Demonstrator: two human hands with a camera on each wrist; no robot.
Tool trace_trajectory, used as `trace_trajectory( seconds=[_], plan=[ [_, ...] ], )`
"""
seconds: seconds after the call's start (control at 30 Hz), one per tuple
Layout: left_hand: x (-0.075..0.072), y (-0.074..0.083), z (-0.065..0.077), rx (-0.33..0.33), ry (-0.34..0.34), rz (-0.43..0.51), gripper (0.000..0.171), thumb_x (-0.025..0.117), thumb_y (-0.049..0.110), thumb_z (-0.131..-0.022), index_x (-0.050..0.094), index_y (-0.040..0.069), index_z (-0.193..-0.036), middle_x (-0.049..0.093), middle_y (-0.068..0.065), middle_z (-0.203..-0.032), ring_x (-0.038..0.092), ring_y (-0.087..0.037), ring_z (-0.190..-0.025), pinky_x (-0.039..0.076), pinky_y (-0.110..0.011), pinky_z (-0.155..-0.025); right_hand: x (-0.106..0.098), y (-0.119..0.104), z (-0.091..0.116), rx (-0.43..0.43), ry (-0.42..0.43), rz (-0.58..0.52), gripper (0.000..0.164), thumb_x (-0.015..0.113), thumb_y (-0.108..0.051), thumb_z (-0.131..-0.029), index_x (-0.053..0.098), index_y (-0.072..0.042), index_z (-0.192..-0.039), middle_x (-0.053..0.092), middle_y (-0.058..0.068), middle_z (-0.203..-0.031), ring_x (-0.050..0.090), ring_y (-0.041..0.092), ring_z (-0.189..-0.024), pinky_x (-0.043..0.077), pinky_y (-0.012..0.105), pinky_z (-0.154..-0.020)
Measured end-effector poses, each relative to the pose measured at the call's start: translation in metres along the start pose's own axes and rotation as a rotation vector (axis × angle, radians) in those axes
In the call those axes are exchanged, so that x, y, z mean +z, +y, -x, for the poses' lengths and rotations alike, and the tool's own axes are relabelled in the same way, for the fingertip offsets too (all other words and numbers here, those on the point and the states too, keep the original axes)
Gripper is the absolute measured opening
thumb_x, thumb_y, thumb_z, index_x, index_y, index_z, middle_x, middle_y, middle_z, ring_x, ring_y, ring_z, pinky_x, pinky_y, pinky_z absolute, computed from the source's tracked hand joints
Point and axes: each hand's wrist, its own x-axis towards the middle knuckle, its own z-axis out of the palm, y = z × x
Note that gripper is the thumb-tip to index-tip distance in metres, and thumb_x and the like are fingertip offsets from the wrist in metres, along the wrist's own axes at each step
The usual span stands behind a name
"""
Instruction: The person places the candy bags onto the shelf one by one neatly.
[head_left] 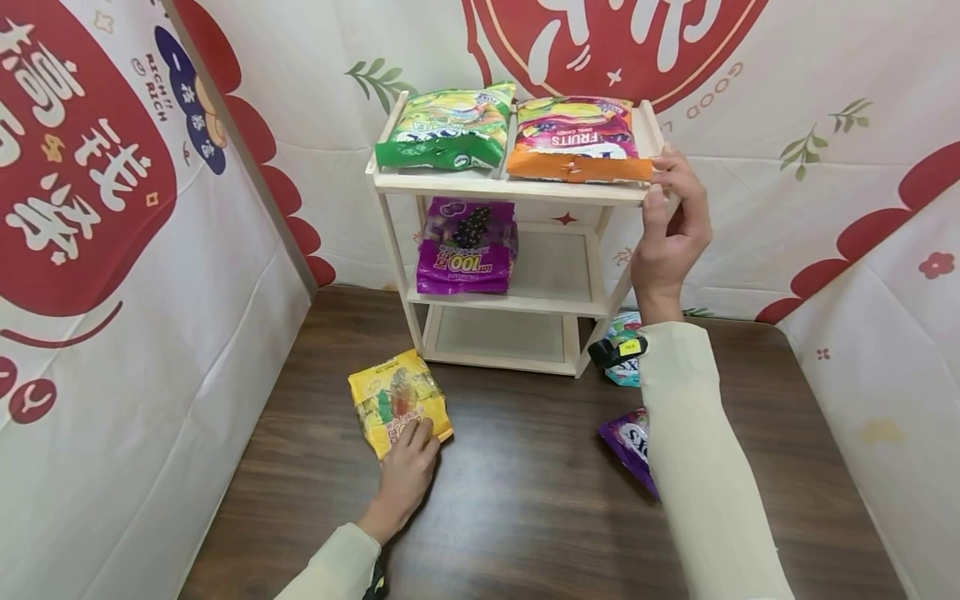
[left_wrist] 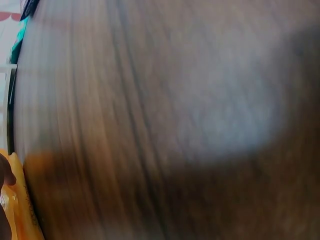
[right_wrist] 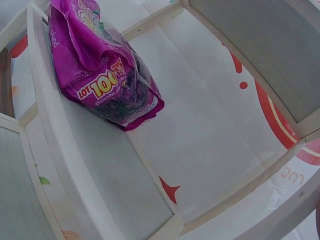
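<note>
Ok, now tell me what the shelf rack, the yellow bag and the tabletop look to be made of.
Shelf rack: probably wood with a pale, matt finish; faint grain shows on its panels.
Yellow bag: apparently thin, shiny plastic film, as a see-through window shows the contents.
Tabletop: brown with soft sheen and dark grain streaks; wood or wood-look laminate, I can't tell which.

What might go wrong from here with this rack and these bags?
The right hand grips the top right corner of the rack; a tug might tilt it, sliding the orange-edged bag off. The left hand is at the near end of the yellow bag; lifting there could let it slip. The right sleeve partly hides the teal bag, which might get overlooked.
</note>
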Motion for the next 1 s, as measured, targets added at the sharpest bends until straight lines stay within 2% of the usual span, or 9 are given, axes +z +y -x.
trace_trajectory(
  seconds=[0.2,0.37,0.7,0.83,1.0],
  plan=[
    [-0.001,0.008,-0.004,-0.005,0.023,-0.041,0.041,0.032,0.003,-0.099,0.068,0.007,-0.079,0.065,-0.013,-0.106,0.060,-0.040,-0.104,0.053,-0.041,-0.048,0.001,0.001,0.000,-0.006,-0.003,0.011,0.034,0.053,-0.016,-0.080,0.055,0.014,-0.098,0.063,0.019,-0.111,0.050,0.031,-0.121,0.035,0.043,-0.105],
    [0.001,0.012,-0.006,-0.007,0.028,-0.037,0.037,0.035,0.004,-0.096,0.067,0.008,-0.077,0.065,-0.012,-0.107,0.061,-0.041,-0.104,0.053,-0.042,-0.045,0.001,0.001,0.001,0.003,0.002,0.013,0.032,0.053,-0.013,-0.081,0.056,0.013,-0.098,0.063,0.017,-0.111,0.050,0.030,-0.121,0.037,0.042,-0.104],
    [0.003,0.025,-0.008,-0.006,0.032,-0.019,0.037,0.037,0.010,-0.098,0.068,0.008,-0.079,0.067,-0.011,-0.107,0.063,-0.042,-0.099,0.053,-0.045,-0.048,0.000,0.000,0.002,0.011,0.013,0.006,0.030,0.051,-0.010,-0.081,0.056,0.013,-0.098,0.064,0.016,-0.111,0.050,0.030,-0.121,0.036,0.042,-0.104],
    [0.005,0.034,-0.008,0.017,0.029,-0.019,0.034,0.039,0.009,-0.095,0.069,0.009,-0.079,0.067,-0.011,-0.108,0.063,-0.042,-0.100,0.054,-0.044,-0.051,0.001,0.000,0.002,0.012,0.012,-0.001,0.029,0.052,-0.010,-0.081,0.056,0.013,-0.098,0.063,0.016,-0.111,0.050,0.030,-0.121,0.037,0.042,-0.104],
    [0.006,0.045,-0.009,0.064,0.020,-0.016,0.039,0.035,0.009,-0.098,0.069,0.010,-0.077,0.067,-0.010,-0.107,0.063,-0.040,-0.101,0.056,-0.040,-0.055,0.001,0.000,0.001,0.010,0.008,-0.011,0.030,0.052,-0.010,-0.080,0.055,0.014,-0.098,0.063,0.017,-0.111,0.050,0.031,-0.121,0.036,0.043,-0.104]
  ],
)
